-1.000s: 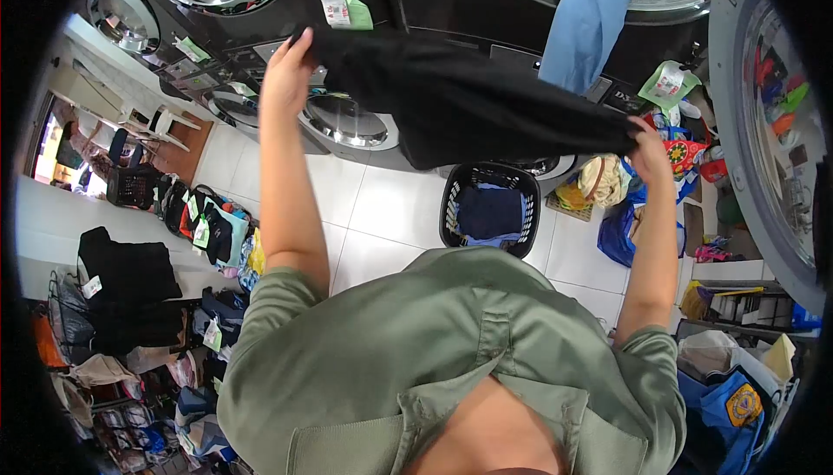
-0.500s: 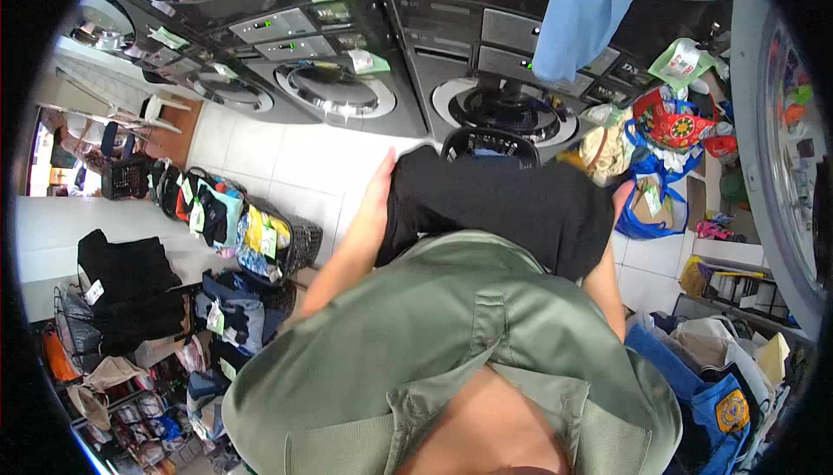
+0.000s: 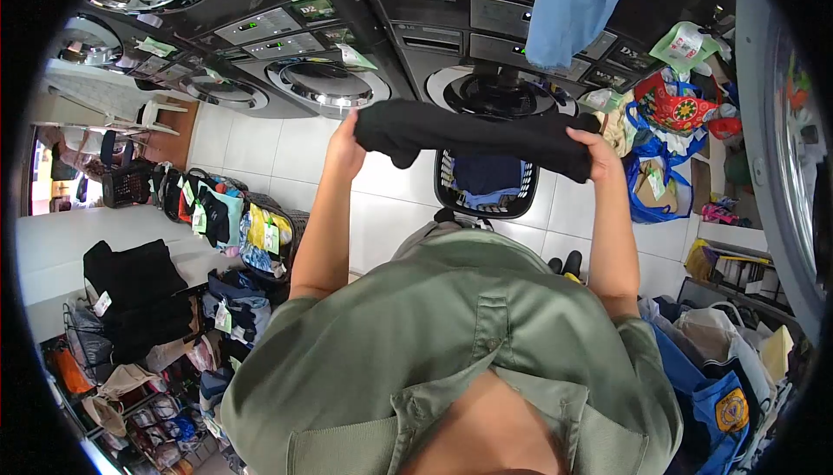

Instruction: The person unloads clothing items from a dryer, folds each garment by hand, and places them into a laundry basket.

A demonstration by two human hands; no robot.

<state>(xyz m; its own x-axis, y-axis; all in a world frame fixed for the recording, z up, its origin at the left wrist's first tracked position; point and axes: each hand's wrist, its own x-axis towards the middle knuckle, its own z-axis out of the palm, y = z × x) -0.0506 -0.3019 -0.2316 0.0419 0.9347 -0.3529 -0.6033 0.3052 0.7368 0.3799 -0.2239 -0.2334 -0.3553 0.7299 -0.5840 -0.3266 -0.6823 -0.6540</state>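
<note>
Holding a black garment [image 3: 473, 132], probably light and limp, above the far rim of the basket [image 3: 486, 209], with left hand [image 3: 345, 149] and right hand [image 3: 599, 154] clenched around opposite ends, best gripped there

- The black cloth [image 3: 477, 134] has moved away from the green shirt [image 3: 416, 310] and makes a thinner strip now.
- The left hand [image 3: 346, 149] and right hand [image 3: 600, 154] have reached forward with it.
- The basket [image 3: 486, 210] shows its near edge again; now the cloth hides its far edge.

The head camera looks forward and steeply down, the shirt [image 3: 451, 327] close at six o'clock, machines [image 3: 434, 15] farther at twelve.
</note>
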